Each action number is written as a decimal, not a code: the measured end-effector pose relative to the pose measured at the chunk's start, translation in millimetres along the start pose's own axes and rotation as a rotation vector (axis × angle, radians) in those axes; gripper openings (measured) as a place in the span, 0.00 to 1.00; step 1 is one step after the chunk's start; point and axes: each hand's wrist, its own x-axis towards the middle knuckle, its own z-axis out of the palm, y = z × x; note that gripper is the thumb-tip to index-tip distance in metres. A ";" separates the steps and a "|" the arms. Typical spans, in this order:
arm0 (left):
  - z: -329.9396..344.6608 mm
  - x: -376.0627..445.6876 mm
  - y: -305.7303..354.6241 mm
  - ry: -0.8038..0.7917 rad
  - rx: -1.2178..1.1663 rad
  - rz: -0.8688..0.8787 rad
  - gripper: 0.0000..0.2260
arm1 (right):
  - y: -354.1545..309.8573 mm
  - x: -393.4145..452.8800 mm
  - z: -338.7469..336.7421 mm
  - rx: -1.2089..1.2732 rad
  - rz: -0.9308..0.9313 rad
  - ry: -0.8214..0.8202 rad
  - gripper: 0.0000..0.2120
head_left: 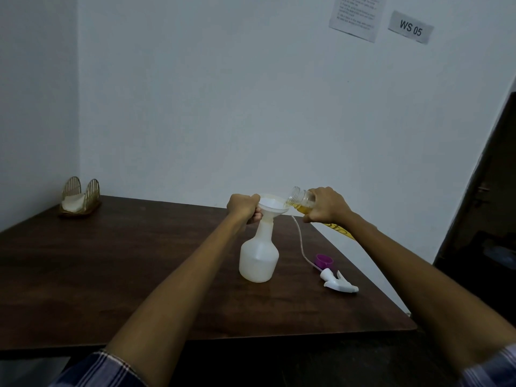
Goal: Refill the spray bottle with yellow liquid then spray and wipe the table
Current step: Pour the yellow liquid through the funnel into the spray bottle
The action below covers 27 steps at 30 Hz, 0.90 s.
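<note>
A white translucent spray bottle (259,255) stands upright on the dark wooden table (111,261), its top off. A white funnel (272,207) sits in its neck. My left hand (244,208) grips the funnel's left rim and stem. My right hand (326,206) holds a clear jar (300,199) of yellow liquid, tipped on its side with its mouth over the funnel's right edge. The white trigger sprayer head (339,283) lies on the table to the right of the bottle, its thin tube (301,244) curving back toward the funnel.
A purple cap (324,261) lies beside the sprayer head. A gold wire holder with white napkins (79,198) stands at the table's far left corner. Walls close in behind and left. The table's right edge runs near the sprayer head; a dark doorway is at right.
</note>
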 end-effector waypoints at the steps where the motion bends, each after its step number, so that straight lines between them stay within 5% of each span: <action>1: 0.1 0.3 0.2 0.002 0.003 0.000 0.09 | 0.1 0.0 0.1 0.000 0.001 0.000 0.23; 27: -0.4 0.7 -0.3 -0.011 -0.009 0.002 0.10 | -0.7 -2.0 -3.7 -0.021 -0.020 -0.003 0.20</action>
